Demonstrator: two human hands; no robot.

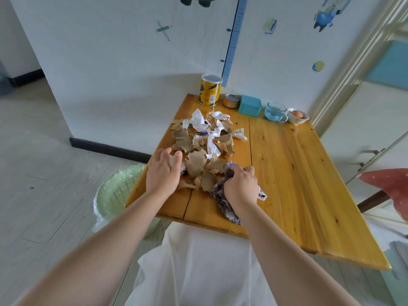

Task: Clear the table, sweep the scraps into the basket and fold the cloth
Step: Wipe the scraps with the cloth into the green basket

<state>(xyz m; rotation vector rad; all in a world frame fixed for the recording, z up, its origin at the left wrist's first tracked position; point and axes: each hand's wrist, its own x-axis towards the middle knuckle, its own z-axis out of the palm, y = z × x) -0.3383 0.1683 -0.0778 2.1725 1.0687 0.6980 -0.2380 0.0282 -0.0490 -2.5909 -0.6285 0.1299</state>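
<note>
Cloth (221, 196): clutching it, bunched, on the near part of the table (291, 177) in curled fingers of the right hand (241, 186); touching the scraps (195, 162) heaped just beside it with relaxed fingers of the left hand (163, 172); beyond, along the far edge, canister (209, 90), tin (230, 100), box (250, 105), cup (274, 111), bowl (297, 120).

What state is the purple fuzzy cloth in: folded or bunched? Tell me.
Bunched, not folded: the purple fuzzy cloth lies crumpled on the yellow wooden table, gripped by the right hand.
</note>
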